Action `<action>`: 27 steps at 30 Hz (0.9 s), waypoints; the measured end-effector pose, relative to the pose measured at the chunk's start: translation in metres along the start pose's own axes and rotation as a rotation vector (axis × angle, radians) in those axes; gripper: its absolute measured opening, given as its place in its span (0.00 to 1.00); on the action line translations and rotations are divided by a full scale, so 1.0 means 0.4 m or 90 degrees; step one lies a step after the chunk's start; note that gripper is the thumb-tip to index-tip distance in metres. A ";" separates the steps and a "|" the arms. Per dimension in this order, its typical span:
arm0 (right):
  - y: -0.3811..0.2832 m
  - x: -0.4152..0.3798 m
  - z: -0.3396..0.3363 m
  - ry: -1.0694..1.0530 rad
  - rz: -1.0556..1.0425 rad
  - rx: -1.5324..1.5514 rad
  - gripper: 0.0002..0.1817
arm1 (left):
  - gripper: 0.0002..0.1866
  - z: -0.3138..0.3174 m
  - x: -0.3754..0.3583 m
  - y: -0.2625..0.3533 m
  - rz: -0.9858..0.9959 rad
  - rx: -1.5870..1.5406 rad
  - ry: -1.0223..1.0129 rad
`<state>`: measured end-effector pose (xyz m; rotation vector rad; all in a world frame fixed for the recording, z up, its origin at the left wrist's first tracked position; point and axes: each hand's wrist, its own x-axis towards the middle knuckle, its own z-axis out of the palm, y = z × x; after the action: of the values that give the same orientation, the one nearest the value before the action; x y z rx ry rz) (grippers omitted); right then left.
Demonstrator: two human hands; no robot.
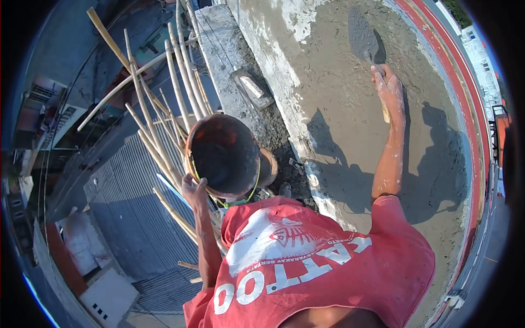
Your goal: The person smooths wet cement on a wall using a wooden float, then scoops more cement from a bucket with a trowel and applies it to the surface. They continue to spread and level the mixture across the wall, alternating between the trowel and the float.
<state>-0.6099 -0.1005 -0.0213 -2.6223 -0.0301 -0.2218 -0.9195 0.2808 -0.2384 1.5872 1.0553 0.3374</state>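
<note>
My right hand (389, 93) is closed round the handle of a trowel (361, 38), whose grey blade lies against or close over the wet mortar on the wall (350, 109). Part of the pale handle shows below my palm. My left hand (195, 190) grips the near left rim of a dark bucket (224, 156). The bucket is tilted so its mouth faces me; its inside is dark, and I cannot make out what it holds. A yellow-green strip runs along its lower rim.
A float with a pale handle (251, 86) lies on the rough concrete ledge (219, 38). Bamboo poles (178, 82) stand left of the ledge, above a corrugated roof (131, 191) far below. A red band (465, 82) edges the plastered wall at right.
</note>
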 end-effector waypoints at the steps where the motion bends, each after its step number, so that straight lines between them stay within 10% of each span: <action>1: 0.029 -0.051 0.048 -0.056 -0.017 0.023 0.24 | 0.19 0.010 0.003 -0.002 -0.029 -0.013 -0.013; 3: -0.015 -0.178 0.117 -0.345 0.047 0.042 0.24 | 0.18 0.036 0.000 0.000 -0.015 -0.008 -0.019; 7: -0.006 -0.409 0.413 -0.498 -0.259 -0.124 0.19 | 0.18 0.086 -0.018 0.008 0.062 -0.002 -0.096; 11: -0.008 -0.535 0.672 -0.063 -0.509 -0.338 0.14 | 0.19 0.111 -0.039 0.031 0.121 0.109 -0.135; 15: 0.028 -0.637 0.623 -0.201 -0.651 -0.263 0.17 | 0.22 0.113 -0.080 0.053 0.169 0.167 -0.178; 19: 0.064 -0.599 0.602 -0.026 -0.500 -0.305 0.15 | 0.22 0.115 -0.101 0.067 0.165 0.208 -0.182; 27: 0.048 -0.687 0.600 -0.190 -0.451 -0.302 0.15 | 0.19 0.147 -0.152 0.089 0.168 0.188 -0.168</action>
<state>-0.8435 0.0053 -0.2814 -2.9771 -1.1407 -0.0742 -0.8964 0.1982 -0.2060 1.9827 0.7157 0.1444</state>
